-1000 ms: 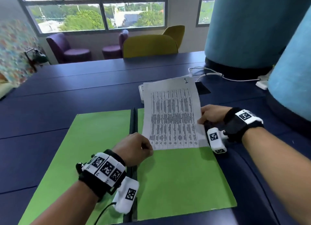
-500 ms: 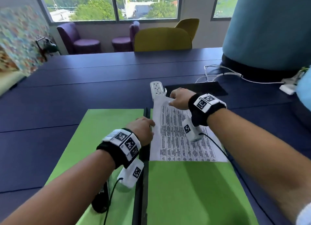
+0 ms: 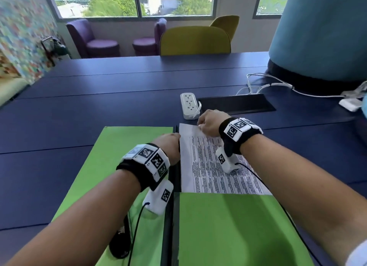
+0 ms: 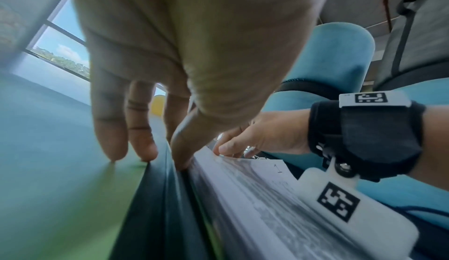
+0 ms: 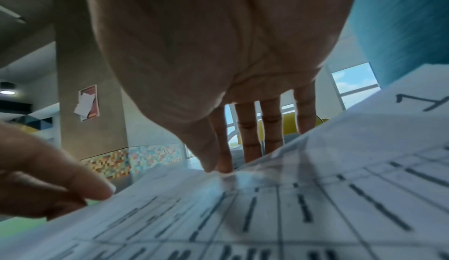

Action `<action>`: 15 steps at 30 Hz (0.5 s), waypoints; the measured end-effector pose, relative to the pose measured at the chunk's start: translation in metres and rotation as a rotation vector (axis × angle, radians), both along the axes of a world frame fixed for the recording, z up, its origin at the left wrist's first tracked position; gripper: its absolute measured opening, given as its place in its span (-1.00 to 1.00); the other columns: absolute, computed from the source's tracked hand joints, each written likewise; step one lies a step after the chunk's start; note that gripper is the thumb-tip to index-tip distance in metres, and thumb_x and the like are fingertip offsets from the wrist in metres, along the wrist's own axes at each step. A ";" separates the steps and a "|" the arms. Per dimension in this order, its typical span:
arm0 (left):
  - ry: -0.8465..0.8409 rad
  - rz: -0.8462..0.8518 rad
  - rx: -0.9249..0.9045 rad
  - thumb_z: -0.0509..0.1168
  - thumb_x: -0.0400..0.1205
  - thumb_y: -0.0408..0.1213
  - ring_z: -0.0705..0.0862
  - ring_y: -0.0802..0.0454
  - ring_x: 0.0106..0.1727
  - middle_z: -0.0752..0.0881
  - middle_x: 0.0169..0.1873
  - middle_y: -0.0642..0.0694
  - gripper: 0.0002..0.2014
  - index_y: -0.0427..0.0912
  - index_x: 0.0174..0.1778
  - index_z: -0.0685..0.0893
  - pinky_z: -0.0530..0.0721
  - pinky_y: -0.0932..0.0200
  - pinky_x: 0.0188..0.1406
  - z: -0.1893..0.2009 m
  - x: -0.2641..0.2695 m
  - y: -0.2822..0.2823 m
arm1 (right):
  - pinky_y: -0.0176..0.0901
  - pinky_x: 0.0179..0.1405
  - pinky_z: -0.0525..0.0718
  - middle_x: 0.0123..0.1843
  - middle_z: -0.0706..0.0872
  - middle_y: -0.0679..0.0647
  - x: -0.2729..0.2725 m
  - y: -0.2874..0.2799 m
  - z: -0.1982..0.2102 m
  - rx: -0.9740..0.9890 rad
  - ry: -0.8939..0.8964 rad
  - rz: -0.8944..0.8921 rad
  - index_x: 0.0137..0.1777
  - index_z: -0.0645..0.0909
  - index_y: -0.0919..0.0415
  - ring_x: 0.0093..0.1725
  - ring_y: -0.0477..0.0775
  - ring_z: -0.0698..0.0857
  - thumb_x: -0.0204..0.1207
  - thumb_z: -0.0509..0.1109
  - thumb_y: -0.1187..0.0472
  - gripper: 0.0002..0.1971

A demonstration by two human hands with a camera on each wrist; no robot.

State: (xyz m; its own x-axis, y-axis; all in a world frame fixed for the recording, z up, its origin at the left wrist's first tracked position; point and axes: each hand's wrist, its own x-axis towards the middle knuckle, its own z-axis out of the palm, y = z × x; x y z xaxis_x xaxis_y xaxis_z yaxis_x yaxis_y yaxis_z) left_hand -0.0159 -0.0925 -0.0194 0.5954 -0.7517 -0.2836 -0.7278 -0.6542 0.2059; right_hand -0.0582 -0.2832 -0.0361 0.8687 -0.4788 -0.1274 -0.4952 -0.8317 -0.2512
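**Two flat hands settle a printed sheet in an open folder**

Nearest, behind both wrists, the open green folder (image 3: pixel 228 226) lies flat on the dark blue tabletop (image 3: pixel 79 110); its black spine (image 3: pixel 168 236) runs forward to the left hand (image 3: pixel 168 146). That hand is released, its fingers (image 4: pixel 143 139) straight, tips down on the left cover, the thumb tip on the spine hard against the left edge of the printed sheet (image 3: pixel 208 176). The sheet lies on the right cover beneath the right wrist, its far end under the right hand (image 3: pixel 210 122); the right fingers (image 5: pixel 251 135) are likewise straight and unclenched, tips pressing the paper, thumb tip beside the forefinger; a handwritten "1" sits to their right. Just beyond those fingertips lies a white power strip (image 3: pixel 188 105); right of it, a black hatch (image 3: pixel 236 104); farther right, white cables (image 3: pixel 268 87). Well beyond all the fingers stand a yellow chair (image 3: pixel 194 41) and purple chairs (image 3: pixel 93 39).
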 end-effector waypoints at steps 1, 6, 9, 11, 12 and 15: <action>-0.003 0.008 0.000 0.16 0.68 -0.38 0.54 -0.20 0.51 0.60 0.49 -0.19 -0.52 -0.18 0.56 0.48 0.55 0.02 0.42 -0.001 0.000 0.000 | -0.03 0.17 0.73 0.03 0.80 -0.02 -0.002 0.002 -0.001 -0.007 0.009 -0.002 0.01 0.79 -0.05 0.06 0.11 0.75 0.54 0.30 0.12 -0.78; 0.002 -0.007 -0.005 0.18 0.69 -0.38 0.43 -0.16 0.62 0.46 0.63 -0.13 -0.35 -0.09 0.74 0.24 0.43 0.07 0.54 -0.005 0.003 0.000 | -0.02 0.18 0.73 0.08 0.80 0.06 -0.015 0.000 0.003 -0.035 0.031 -0.084 0.02 0.80 -0.01 0.08 0.19 0.75 0.48 0.31 0.16 -0.75; -0.009 -0.017 -0.002 0.19 0.66 -0.38 0.47 -0.16 0.59 0.50 0.60 -0.13 -0.35 -0.06 0.73 0.28 0.48 0.08 0.51 -0.007 0.004 0.000 | 0.01 0.19 0.73 0.07 0.80 0.07 -0.021 0.000 0.004 -0.011 0.050 -0.099 0.04 0.80 0.02 0.09 0.20 0.75 0.44 0.27 0.22 -0.70; -0.003 -0.022 -0.005 0.19 0.64 -0.39 0.55 -0.17 0.50 0.60 0.51 -0.13 -0.38 0.00 0.67 0.40 0.57 0.05 0.45 -0.008 0.005 0.000 | 0.01 0.18 0.75 0.05 0.82 0.07 -0.025 -0.004 0.005 0.034 0.047 -0.111 0.00 0.80 0.05 0.07 0.19 0.76 0.42 0.26 0.24 -0.69; 0.003 -0.020 -0.010 0.19 0.63 -0.40 0.58 -0.18 0.47 0.64 0.46 -0.12 -0.40 0.03 0.63 0.44 0.60 0.04 0.41 -0.009 0.006 0.000 | 0.01 0.17 0.75 0.03 0.83 0.07 -0.029 -0.008 0.006 0.060 0.041 -0.119 -0.02 0.81 0.07 0.06 0.17 0.77 0.41 0.26 0.26 -0.70; 0.044 0.014 -0.017 0.17 0.62 -0.42 0.60 -0.17 0.43 0.67 0.42 -0.10 -0.45 -0.01 0.56 0.51 0.61 0.04 0.38 -0.014 0.011 0.002 | -0.09 0.17 0.74 -0.02 0.85 0.02 -0.047 -0.025 0.006 0.142 -0.003 -0.154 -0.05 0.84 0.09 0.05 0.11 0.78 0.46 0.31 0.32 -0.73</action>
